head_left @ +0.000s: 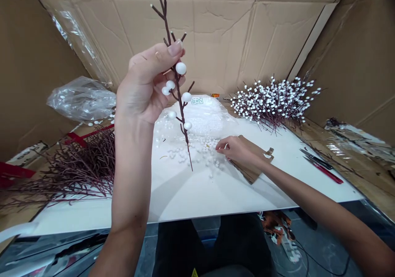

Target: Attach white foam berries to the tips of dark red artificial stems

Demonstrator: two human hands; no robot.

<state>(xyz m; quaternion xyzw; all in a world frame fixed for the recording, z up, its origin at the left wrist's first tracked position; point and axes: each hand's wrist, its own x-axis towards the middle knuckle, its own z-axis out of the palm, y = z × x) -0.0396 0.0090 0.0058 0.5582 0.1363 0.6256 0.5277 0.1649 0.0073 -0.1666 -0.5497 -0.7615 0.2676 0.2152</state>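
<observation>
My left hand [154, 77] is raised in front of me, its thumb and fingers pinching a dark brown artificial twig [181, 107]. Several white foam berries [180, 68] sit on the twig's lower branches, while the tips above my thumb are bare. Lower down, at the right edge of a scattered heap of loose white berries [185, 154] on the table, my right hand [236, 149] has its thumb and fingertips closed together. Whatever lies between those fingertips is too small to make out. A piece of brown cardboard [254, 158] lies beside and partly under this hand.
Bare brown twigs [83, 162] are heaped at the left, near a clear plastic bag [83, 98]. Finished-looking berry sprays [274, 102] lie back right. A plastic bag of white berries [203, 118] stands behind the loose ones. Red-handled scissors or pliers [328, 173] rest at the right edge. Cardboard walls [216, 34] surround the white table.
</observation>
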